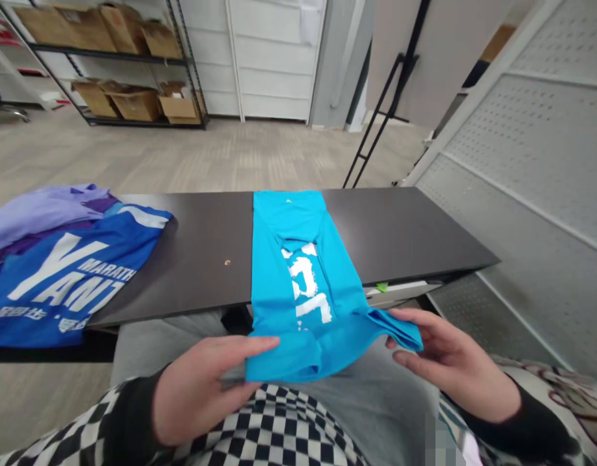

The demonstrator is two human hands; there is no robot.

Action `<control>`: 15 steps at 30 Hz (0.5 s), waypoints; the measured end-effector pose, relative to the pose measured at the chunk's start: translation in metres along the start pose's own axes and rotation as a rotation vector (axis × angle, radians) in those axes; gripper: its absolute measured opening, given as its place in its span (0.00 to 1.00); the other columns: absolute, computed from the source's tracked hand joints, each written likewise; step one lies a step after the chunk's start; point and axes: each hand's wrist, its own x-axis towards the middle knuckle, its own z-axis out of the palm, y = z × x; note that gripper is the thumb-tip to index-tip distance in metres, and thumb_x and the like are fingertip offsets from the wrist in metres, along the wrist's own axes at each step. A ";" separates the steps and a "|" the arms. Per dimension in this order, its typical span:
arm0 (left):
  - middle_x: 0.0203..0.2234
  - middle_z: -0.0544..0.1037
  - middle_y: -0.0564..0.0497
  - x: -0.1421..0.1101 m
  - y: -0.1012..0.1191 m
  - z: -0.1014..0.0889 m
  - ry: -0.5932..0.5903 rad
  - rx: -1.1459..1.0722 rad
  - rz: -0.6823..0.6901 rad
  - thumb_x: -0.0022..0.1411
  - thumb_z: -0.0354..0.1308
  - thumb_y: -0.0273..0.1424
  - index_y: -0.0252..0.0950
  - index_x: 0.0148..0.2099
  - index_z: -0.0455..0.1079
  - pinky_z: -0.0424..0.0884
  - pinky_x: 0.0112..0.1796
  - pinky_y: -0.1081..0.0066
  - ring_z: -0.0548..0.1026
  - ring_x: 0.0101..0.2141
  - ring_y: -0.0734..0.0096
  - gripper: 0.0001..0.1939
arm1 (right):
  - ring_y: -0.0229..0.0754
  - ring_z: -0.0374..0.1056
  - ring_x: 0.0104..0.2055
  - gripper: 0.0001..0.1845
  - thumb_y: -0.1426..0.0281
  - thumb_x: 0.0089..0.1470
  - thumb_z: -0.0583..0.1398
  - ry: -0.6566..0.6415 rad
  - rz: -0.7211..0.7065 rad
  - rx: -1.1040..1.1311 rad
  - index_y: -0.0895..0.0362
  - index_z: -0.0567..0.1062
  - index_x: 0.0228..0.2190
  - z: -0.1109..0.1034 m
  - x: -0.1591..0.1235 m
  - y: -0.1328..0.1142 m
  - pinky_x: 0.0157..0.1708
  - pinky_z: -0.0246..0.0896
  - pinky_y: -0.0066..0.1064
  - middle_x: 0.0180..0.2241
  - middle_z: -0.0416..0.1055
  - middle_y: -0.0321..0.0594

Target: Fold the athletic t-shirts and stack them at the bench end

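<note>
A bright blue T-shirt (pixel 308 278) with white lettering lies lengthwise over the dark table, its sides folded inward. Its near end hangs past the table's front edge above my lap, with a turned-up fold there. My left hand (pixel 206 382) grips the left corner of that fold, thumb on top. At the right corner, my right hand (pixel 454 362) pinches the bunched layers between thumb and fingers. The fabric sags a little between both hands.
A pile of garments lies on the table's left, a royal blue shirt (pixel 85 272) and a lilac one (pixel 46 210) among them. The dark table (pixel 400 226) meets a grey perforated panel (pixel 536 149) on the right. Behind stands a shelf with cardboard boxes (pixel 133 100).
</note>
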 end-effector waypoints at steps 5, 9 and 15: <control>0.28 0.82 0.53 0.061 -0.014 -0.033 0.100 0.151 0.180 0.74 0.60 0.30 0.50 0.60 0.83 0.76 0.34 0.71 0.79 0.29 0.68 0.18 | 0.55 0.83 0.41 0.11 0.59 0.63 0.71 0.117 -0.210 -0.394 0.42 0.90 0.47 -0.018 0.065 -0.019 0.41 0.82 0.42 0.43 0.87 0.46; 0.27 0.77 0.50 0.114 -0.028 -0.061 0.150 -0.021 0.157 0.76 0.60 0.35 0.43 0.44 0.85 0.73 0.34 0.68 0.76 0.30 0.67 0.11 | 0.53 0.79 0.37 0.11 0.55 0.65 0.69 0.025 -0.283 -0.392 0.45 0.90 0.41 -0.031 0.129 -0.036 0.37 0.78 0.42 0.36 0.83 0.46; 0.42 0.87 0.46 0.205 -0.086 -0.062 0.347 -0.794 -0.200 0.68 0.69 0.42 0.38 0.51 0.80 0.82 0.47 0.60 0.84 0.42 0.58 0.15 | 0.63 0.81 0.54 0.26 0.45 0.61 0.69 -0.005 -0.011 0.211 0.49 0.84 0.51 -0.021 0.251 -0.016 0.54 0.78 0.55 0.51 0.85 0.49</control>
